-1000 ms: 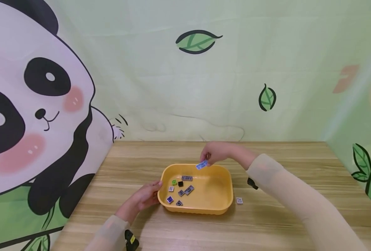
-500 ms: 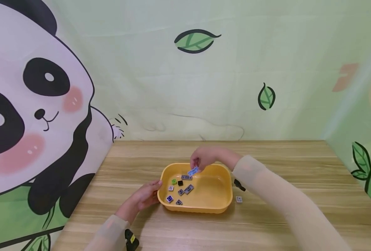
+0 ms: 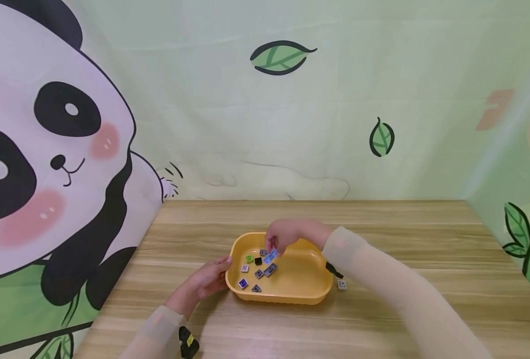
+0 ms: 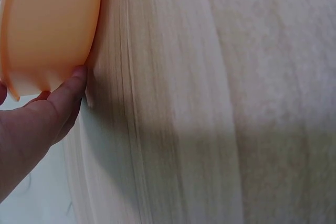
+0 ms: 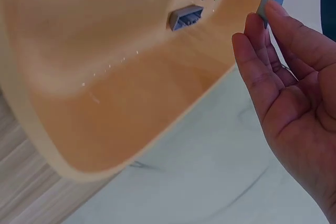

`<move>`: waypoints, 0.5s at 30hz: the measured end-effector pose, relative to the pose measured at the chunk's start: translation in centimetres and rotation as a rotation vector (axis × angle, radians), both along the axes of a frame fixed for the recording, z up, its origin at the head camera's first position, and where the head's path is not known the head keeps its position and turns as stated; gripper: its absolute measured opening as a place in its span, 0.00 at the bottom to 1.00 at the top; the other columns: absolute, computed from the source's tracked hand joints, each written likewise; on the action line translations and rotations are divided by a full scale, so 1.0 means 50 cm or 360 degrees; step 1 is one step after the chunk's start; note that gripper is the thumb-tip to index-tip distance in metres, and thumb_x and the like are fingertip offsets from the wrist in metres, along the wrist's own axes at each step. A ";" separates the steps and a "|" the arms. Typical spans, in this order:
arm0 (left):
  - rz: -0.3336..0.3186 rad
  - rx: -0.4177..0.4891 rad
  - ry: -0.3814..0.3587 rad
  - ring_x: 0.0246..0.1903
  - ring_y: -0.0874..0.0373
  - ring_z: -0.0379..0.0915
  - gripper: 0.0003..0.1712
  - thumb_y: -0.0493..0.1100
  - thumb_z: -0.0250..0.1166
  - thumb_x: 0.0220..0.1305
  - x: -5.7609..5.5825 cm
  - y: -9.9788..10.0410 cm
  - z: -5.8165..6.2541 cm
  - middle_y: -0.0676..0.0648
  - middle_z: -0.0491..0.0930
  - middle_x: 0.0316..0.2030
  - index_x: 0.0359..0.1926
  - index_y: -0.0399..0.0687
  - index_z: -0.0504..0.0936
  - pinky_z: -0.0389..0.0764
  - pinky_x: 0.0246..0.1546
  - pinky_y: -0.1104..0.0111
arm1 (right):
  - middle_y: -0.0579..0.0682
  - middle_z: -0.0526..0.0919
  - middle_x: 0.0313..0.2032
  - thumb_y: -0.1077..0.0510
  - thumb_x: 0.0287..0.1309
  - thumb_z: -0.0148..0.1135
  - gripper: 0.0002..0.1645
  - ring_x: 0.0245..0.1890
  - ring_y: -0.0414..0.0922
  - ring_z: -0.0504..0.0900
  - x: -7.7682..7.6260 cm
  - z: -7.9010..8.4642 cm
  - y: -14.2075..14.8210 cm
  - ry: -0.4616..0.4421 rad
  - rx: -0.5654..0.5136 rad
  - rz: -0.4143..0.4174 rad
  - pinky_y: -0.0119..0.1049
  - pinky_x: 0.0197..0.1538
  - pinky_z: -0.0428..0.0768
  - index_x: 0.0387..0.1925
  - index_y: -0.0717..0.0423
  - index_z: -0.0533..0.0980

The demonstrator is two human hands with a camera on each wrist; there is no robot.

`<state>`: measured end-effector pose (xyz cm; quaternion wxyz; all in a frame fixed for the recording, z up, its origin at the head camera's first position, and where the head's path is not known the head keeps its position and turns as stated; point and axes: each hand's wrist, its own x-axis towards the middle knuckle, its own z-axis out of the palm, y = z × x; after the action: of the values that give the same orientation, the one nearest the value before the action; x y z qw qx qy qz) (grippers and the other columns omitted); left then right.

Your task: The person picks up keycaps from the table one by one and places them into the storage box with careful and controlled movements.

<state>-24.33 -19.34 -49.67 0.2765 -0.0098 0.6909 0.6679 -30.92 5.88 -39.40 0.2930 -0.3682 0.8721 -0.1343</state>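
Observation:
A yellow plastic basin (image 3: 287, 299) stands on the wooden table. My left hand (image 3: 211, 279) grips its left end, thumb at the rim and fingers against the outer wall, as the left wrist view also shows. Over the inside of the basin, my right hand (image 3: 287, 234) pinches a light blue toy brick (image 3: 270, 257) between thumb and fingertips. Under and around it lie a green brick (image 3: 249, 259), a black brick (image 3: 258, 261), a white brick (image 3: 245, 268), a dark blue brick (image 3: 243, 283) and several grey bricks (image 3: 270, 269). One grey brick at the back is partly covered by the hand.
A single white brick (image 3: 342, 284) lies on the table (image 3: 408, 239) just right of the basin. Behind the table hangs a green backdrop (image 3: 291, 124) printed with a panda and leaves. Black wrist cameras (image 3: 187, 343) are strapped near both sleeves.
My right hand has carried the light blue brick left and lower, from the basin's back rim to above the bricks inside. The left hand has kept its hold on the basin.

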 end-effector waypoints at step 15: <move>-0.0059 0.0116 0.0050 0.63 0.52 0.72 0.47 0.57 0.54 0.78 -0.009 -0.022 -0.026 0.26 0.63 0.73 0.78 0.27 0.48 0.76 0.69 0.51 | 0.49 0.86 0.37 0.71 0.58 0.70 0.11 0.35 0.34 0.74 0.011 -0.043 -0.043 -0.0080 0.0126 0.0181 0.22 0.41 0.75 0.42 0.60 0.85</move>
<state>-24.75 -20.42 -50.95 0.2780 0.0235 0.6703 0.6876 -30.35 3.72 -41.57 0.3363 -0.4016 0.8468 -0.0922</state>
